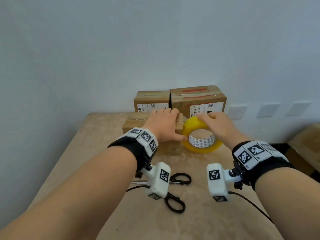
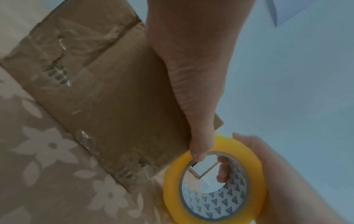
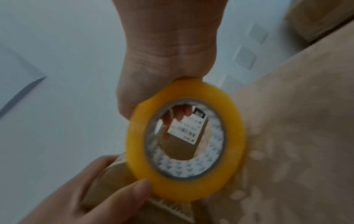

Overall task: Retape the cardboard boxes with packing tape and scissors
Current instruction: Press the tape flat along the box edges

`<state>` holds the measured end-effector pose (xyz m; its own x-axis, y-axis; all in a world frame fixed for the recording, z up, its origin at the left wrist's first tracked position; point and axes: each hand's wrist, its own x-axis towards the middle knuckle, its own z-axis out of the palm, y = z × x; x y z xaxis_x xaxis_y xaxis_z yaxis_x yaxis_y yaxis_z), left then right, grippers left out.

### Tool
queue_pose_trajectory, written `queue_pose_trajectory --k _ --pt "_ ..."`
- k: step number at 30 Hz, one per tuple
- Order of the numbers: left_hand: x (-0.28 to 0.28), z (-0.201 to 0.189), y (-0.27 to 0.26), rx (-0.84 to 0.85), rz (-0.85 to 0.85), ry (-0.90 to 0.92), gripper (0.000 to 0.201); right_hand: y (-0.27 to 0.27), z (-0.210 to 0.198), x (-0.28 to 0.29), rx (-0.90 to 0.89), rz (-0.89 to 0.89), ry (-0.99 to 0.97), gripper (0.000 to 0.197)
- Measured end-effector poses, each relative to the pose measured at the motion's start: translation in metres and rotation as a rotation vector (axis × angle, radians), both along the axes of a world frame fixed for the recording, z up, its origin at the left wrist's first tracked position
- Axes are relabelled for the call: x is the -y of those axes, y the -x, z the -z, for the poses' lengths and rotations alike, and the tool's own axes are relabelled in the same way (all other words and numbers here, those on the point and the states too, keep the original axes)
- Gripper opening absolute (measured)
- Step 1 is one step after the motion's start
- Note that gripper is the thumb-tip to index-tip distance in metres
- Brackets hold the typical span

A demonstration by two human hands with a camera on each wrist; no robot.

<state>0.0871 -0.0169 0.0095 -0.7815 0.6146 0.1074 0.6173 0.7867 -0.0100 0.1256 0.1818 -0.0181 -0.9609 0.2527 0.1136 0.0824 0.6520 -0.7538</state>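
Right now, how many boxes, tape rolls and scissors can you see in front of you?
Boxes: 3 (front box, back left box, back right box)
Tape roll: 1
Scissors: 1
Total: 5

Cloth-covered bench (image 1: 207, 222), beige floral pattern. Black-handled scissors (image 1: 166, 201) lie open on the near part. Mid-bench: small cardboard box (image 1: 133, 122), tape roll (image 1: 201, 149) tilted just right of it. Far edge: left box (image 1: 152, 99), taller right box (image 1: 197, 99), side by side
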Motion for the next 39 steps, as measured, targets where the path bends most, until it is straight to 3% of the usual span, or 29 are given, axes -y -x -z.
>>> queue_pose_trajectory --k 2,4,7,10,13,15,17,21,23,26,32,35,39 --pt "0.005 -0.002 -0.003 0.008 0.023 -0.045 0.089 -0.014 0.008 -0.002 -0.099 0.001 0.211 0.041" --pt "0.010 -0.007 -0.007 0.006 0.021 -0.098 0.086 -0.023 0.003 0.008 -0.170 -0.008 0.298 0.042" --pt "0.029 -0.020 -0.010 0.007 -0.041 -0.310 0.084 -0.021 -0.033 0.026 -0.309 -0.030 0.258 0.048" --pt "0.059 -0.024 -0.010 0.109 -0.139 -0.648 0.089 -0.014 -0.079 0.046 -0.440 -0.066 0.261 0.037" --pt "0.086 -0.023 -0.018 0.163 -0.207 -0.899 0.089 -0.011 -0.108 0.083 -0.427 -0.132 0.261 0.047" --pt "0.103 -0.024 -0.025 0.182 -0.247 -0.981 0.074 -0.008 -0.122 0.113 -0.413 -0.149 0.196 0.052" --pt "0.123 -0.028 -0.032 0.193 -0.266 -0.981 0.064 -0.006 -0.137 0.145 -0.420 -0.189 0.087 0.049" --pt "0.162 -0.028 -0.031 0.090 -0.221 -0.874 0.065 0.010 -0.152 0.203 -0.433 -0.216 -0.111 0.062" --pt "0.177 -0.024 -0.024 0.039 -0.232 -0.748 0.064 0.020 -0.150 0.224 -0.357 -0.208 -0.120 0.079" --pt "0.198 -0.015 -0.012 -0.068 -0.356 -0.462 0.084 0.033 -0.145 0.249 -0.253 -0.204 -0.115 0.094" --pt "0.212 -0.017 -0.013 -0.072 -0.404 -0.313 0.061 0.042 -0.158 0.279 -0.175 -0.118 -0.334 0.082" --pt "0.214 -0.021 -0.015 -0.039 -0.411 -0.299 0.065 0.039 -0.166 0.274 -0.157 -0.051 -0.435 0.076" --pt "0.215 -0.025 -0.017 -0.016 -0.414 -0.252 0.067 0.034 -0.170 0.249 -0.171 0.056 -0.729 0.077"
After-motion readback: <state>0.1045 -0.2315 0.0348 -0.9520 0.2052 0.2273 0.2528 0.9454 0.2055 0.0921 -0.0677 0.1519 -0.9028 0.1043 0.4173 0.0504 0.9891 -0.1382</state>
